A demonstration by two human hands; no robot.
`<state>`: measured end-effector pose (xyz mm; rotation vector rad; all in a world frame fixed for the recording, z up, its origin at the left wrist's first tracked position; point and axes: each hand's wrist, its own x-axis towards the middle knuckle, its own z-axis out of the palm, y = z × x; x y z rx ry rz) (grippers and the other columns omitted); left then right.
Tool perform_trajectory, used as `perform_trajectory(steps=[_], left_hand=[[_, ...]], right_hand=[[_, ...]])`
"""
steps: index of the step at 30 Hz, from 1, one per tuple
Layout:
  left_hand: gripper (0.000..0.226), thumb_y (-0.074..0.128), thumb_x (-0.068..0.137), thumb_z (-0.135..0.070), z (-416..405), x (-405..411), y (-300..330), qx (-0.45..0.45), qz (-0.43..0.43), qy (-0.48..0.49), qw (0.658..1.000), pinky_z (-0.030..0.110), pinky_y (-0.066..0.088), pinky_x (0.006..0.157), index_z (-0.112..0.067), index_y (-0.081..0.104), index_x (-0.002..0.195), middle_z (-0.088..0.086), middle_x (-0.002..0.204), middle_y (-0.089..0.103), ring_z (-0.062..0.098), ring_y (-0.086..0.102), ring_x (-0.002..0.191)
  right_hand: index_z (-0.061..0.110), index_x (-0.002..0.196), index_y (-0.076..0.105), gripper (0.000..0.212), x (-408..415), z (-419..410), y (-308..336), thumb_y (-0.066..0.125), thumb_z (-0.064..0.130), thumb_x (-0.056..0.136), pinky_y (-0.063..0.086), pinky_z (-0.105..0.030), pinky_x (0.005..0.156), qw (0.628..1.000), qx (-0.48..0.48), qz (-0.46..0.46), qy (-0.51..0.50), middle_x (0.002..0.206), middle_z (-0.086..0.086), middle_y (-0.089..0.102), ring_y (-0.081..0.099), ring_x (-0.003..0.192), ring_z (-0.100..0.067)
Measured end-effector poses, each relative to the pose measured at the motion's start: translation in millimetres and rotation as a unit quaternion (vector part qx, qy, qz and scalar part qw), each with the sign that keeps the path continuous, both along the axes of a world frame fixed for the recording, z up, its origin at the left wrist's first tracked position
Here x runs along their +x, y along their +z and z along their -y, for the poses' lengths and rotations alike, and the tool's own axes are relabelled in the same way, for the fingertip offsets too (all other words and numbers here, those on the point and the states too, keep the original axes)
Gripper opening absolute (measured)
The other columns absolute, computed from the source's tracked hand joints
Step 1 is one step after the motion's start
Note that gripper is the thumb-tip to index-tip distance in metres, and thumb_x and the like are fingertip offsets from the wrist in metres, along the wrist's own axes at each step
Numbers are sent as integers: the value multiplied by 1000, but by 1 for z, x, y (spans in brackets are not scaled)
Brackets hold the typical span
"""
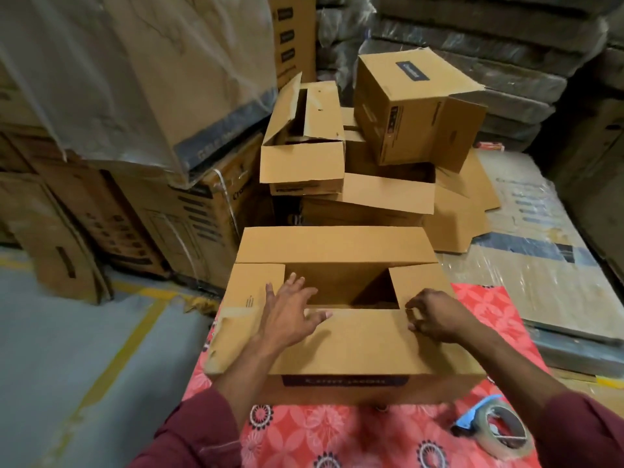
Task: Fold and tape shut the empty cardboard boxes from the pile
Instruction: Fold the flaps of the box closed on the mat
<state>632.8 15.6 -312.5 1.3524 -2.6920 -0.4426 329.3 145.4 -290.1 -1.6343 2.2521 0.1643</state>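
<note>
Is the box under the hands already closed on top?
No, the box is partly open: a dark gap shows between its flaps.

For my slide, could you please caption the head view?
Left hand and right hand fold flaps of a cardboard box on a patterned cloth, tape dispenser nearby.

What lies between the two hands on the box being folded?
In the head view, bare near flap and the box's open gap separate left hand from right hand.
</note>
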Motion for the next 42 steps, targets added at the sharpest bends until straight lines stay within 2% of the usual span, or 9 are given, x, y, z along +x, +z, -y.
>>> perform_trajectory(steps=[3,8,12,18,24,29,34,37,42], left_hand=[[78,36,96,-79,6,10,-23,11,42,9,999,58,-5,128,-31,39,159,8,173,16,21,2,161],[81,26,98,-78,5,16,-47,9,47,14,999,54,-5,128,-28,35,161,13,173,14,25,5,161],[84,22,96,-81,7,15,-45,20,51,21,998,54,-5,128,-27,37,160,14,173,13,26,4,161],[89,22,94,-82,9,15,-48,26,48,36,998,54,-5,128,-23,43,156,14,173,12,26,3,161],[91,23,93,-84,10,16,-51,28,24,42,998,52,-5,129,-24,39,158,13,174,9,26,0,161],[82,34,99,-76,4,20,-51,-39,-86,29,995,53,2,129,-23,35,161,13,173,17,25,7,161],[87,42,96,-75,-10,27,-34,-185,-189,-13,964,63,12,126,-18,35,162,22,171,13,36,8,160],[92,38,96,-77,-16,24,-20,-215,-154,-21,964,66,11,125,-16,31,164,23,172,9,36,5,161],[103,17,93,-88,-15,16,-32,-111,-9,-41,993,64,-4,126,-17,18,167,16,174,0,27,-9,161]], right_hand=[[35,128,67,44,21,22,0,65,37,84,53,-42,97,1000,-3,-3,14,131,4,60,58,119,-22],[29,129,67,48,78,109,-8,73,48,86,52,-42,102,995,-64,60,47,132,-5,62,58,123,-26],[31,151,48,70,109,191,-12,62,65,92,33,-53,119,990,-111,76,35,165,-5,33,29,152,-29],[31,164,18,99,101,279,-20,36,89,86,2,-67,122,998,-49,38,-2,172,-6,14,-1,159,-30],[27,153,40,78,106,286,-8,56,72,91,25,-66,118,995,-96,2,-1,151,-11,48,42,141,-36],[30,146,47,56,125,221,27,59,51,96,32,-61,112,960,-262,-100,27,141,-8,56,45,136,-34],[36,136,58,41,145,130,28,57,48,97,37,-53,100,952,-290,-84,53,129,3,62,43,128,-31],[34,132,63,40,145,92,6,61,42,93,43,-51,96,960,-265,-32,89,130,5,65,49,125,-30],[25,131,68,42,125,57,-30,53,42,95,48,-37,100,955,-237,99,146,135,6,67,60,120,-20]])
